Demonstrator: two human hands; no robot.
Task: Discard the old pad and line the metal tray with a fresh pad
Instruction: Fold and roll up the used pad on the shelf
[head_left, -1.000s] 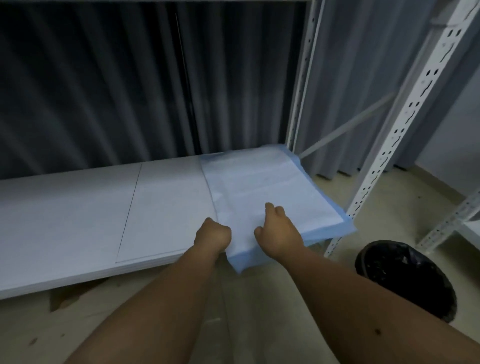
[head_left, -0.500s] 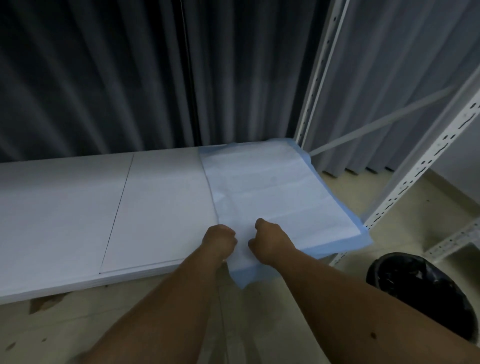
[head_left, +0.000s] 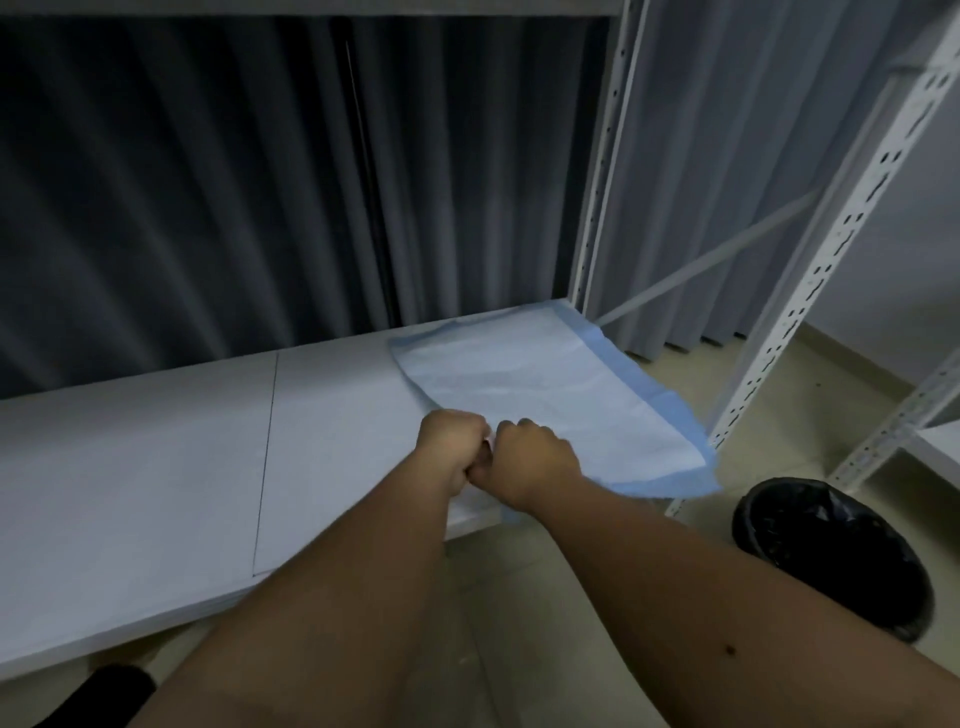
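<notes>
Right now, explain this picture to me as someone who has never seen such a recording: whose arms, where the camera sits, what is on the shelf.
No machine here: a person wears one camera on the head, looking down along their bare arms. The left hand and right hand meet, fists side by side, each keeping a grip on the near edge of a blue-bordered pad. The pad lies on the right end of a white shelf and overhangs its corner. A black-lined bin stands on the floor to the right.
</notes>
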